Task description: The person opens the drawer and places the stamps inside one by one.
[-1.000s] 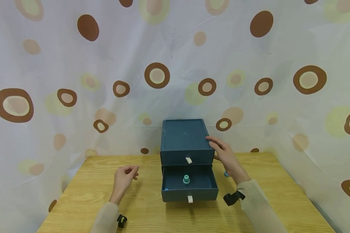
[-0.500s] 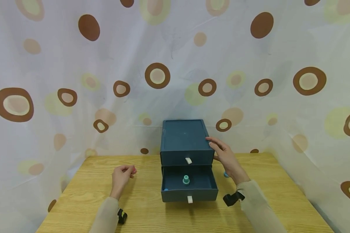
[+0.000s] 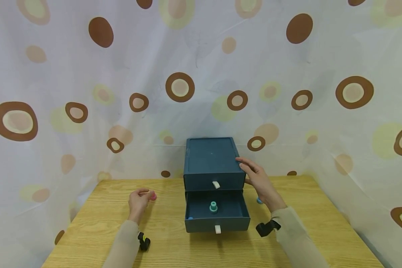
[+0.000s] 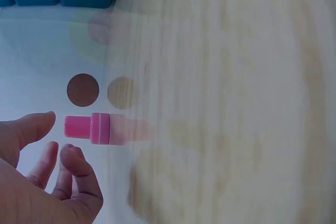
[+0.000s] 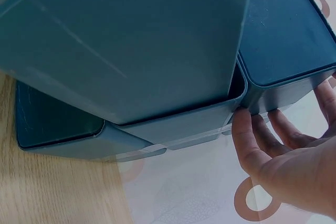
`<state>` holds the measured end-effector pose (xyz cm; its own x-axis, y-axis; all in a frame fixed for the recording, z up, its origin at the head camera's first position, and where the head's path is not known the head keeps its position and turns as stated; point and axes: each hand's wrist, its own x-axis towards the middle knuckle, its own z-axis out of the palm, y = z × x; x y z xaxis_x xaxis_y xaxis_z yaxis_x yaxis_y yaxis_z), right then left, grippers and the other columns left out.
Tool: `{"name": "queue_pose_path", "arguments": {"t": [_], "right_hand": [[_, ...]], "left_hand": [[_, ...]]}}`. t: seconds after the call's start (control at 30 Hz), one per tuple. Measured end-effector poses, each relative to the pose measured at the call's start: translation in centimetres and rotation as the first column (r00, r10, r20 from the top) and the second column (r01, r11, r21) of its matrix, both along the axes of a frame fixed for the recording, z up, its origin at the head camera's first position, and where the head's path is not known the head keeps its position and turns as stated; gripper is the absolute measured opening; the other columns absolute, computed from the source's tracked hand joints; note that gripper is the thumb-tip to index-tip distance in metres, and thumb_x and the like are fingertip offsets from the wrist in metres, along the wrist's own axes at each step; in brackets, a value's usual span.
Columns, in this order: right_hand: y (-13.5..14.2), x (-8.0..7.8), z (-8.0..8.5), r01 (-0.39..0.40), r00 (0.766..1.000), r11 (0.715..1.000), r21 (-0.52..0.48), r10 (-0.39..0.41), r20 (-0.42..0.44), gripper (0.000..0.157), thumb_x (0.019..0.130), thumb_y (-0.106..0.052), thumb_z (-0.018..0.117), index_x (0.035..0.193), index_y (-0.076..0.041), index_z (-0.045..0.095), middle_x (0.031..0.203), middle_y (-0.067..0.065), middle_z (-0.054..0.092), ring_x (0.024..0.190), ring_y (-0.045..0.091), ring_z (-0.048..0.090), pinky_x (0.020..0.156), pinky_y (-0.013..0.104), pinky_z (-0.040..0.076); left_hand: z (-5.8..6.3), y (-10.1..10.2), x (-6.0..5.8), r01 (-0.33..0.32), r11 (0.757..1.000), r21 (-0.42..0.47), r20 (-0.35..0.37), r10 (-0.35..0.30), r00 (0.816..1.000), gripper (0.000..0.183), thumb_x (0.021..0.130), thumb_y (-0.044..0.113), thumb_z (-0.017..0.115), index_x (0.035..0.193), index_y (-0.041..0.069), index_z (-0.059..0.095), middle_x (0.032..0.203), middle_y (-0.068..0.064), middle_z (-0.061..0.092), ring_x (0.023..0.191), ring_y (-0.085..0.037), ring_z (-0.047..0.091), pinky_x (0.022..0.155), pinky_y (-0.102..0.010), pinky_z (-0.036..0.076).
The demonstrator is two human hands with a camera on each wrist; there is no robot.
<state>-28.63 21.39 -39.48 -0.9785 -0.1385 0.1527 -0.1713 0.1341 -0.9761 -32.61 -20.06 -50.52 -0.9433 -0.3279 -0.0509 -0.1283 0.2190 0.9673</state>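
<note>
My left hand is at a small pink stepped piece, shaped like a little stamp, which stands on the table. In the left wrist view a gap shows between thumb and fingers, and the piece is just beyond the fingertips. My right hand rests with extended fingers against the right side and top edge of a dark blue drawer cabinet. Its lower drawer is pulled out; the upper drawer is closed. A teal piece of similar shape stands inside, with a blue bit near the front left corner.
Partly behind my right wrist, a blue piece lies on the wooden table. A white curtain with brown and beige circles hangs behind the cabinet. White tabs stick out from the drawer fronts.
My left hand has drawn slightly back and left, and the pink piece, hidden at first, now shows standing beside its fingertips. The right hand and cabinet stay as they were.
</note>
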Motion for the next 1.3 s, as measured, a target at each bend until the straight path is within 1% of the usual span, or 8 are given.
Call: {"name": "queue_pose_path", "arguments": {"t": [0.13,0.27,0.33,0.4,0.53,0.9,1.17,1.3], "right_hand": [[-0.05,-0.02,0.05,-0.001,1.0,1.0,-0.004,0.001,0.001,0.053,0.104,-0.042,0.045,0.149,-0.015,0.042,0.161,0.009,0.026,0.149,0.034,0.019,0.111,0.063,0.031],[-0.08,-0.05,0.13,-0.003,1.0,1.0,-0.005,0.003,-0.001,0.053,0.104,-0.042,0.045,0.149,-0.015,0.042,0.16,0.01,0.026,0.149,0.034,0.019,0.111,0.063,0.031],[-0.08,-0.08,0.16,-0.004,1.0,1.0,-0.003,0.004,-0.004,0.053,0.104,-0.042,0.045,0.149,-0.015,0.042,0.16,0.009,0.027,0.149,0.034,0.019,0.111,0.063,0.03],[-0.07,-0.09,0.19,-0.004,1.0,1.0,-0.002,0.004,-0.006,0.053,0.104,-0.043,0.046,0.148,-0.015,0.042,0.16,0.009,0.027,0.149,0.034,0.02,0.111,0.063,0.03],[-0.07,-0.09,0.25,-0.007,1.0,1.0,0.001,0.007,-0.009,0.053,0.103,-0.043,0.046,0.149,-0.015,0.042,0.16,0.009,0.028,0.149,0.033,0.02,0.111,0.063,0.031],[0.01,-0.1,0.36,0.0,1.0,1.0,0.001,0.0,-0.008,0.053,0.103,-0.043,0.045,0.149,-0.015,0.042,0.161,0.009,0.027,0.149,0.034,0.019,0.111,0.063,0.03],[0.04,0.13,0.24,0.004,1.0,1.0,-0.004,-0.004,0.005,0.053,0.104,-0.043,0.045,0.149,-0.016,0.042,0.161,0.009,0.026,0.149,0.034,0.018,0.111,0.064,0.03],[-0.03,0.16,0.16,0.004,1.0,1.0,-0.002,-0.004,0.009,0.052,0.104,-0.043,0.045,0.148,-0.016,0.043,0.161,0.008,0.026,0.149,0.034,0.019,0.11,0.063,0.03]], "left_hand": [[-0.21,-0.18,-0.35,0.0,0.999,0.053,0.018,-0.001,1.0,0.043,0.089,0.013,0.072,0.126,-0.005,0.058,0.107,-0.016,0.059,0.069,-0.013,0.052,0.055,-0.022,0.043],[-0.3,-0.23,-0.52,0.041,0.998,0.054,0.028,-0.042,0.999,0.045,0.091,0.011,0.069,0.131,-0.006,0.055,0.119,-0.022,0.055,0.082,-0.016,0.054,0.061,-0.022,0.045],[-0.27,-0.24,-0.59,0.064,0.997,0.05,0.027,-0.065,0.998,0.044,0.092,0.01,0.068,0.131,-0.005,0.056,0.121,-0.022,0.055,0.085,-0.019,0.054,0.062,-0.024,0.046],[-0.33,-0.29,-0.72,0.088,0.995,0.041,0.03,-0.09,0.996,0.042,0.092,0.009,0.066,0.131,-0.005,0.056,0.121,-0.022,0.056,0.087,-0.02,0.055,0.064,-0.025,0.046],[-0.4,-0.25,-0.88,0.108,0.994,0.035,0.04,-0.109,0.993,0.039,0.093,0.007,0.064,0.13,-0.006,0.057,0.12,-0.021,0.058,0.088,-0.021,0.057,0.066,-0.027,0.047],[-0.05,0.03,-0.97,0.12,0.993,0.008,0.088,-0.12,0.989,0.031,0.09,0.003,0.067,0.12,-0.005,0.064,0.111,-0.017,0.064,0.09,-0.022,0.059,0.07,-0.029,0.047],[0.4,0.19,-0.5,0.137,0.991,0.008,0.1,-0.137,0.986,0.032,0.09,0.008,0.069,0.121,-0.002,0.065,0.111,-0.013,0.066,0.091,-0.021,0.058,0.069,-0.029,0.045],[0.57,0.23,-0.16,0.154,0.988,0.017,0.093,-0.155,0.984,0.034,0.091,0.01,0.069,0.123,-0.002,0.064,0.107,-0.013,0.07,0.088,-0.02,0.065,0.066,-0.029,0.047]]}}
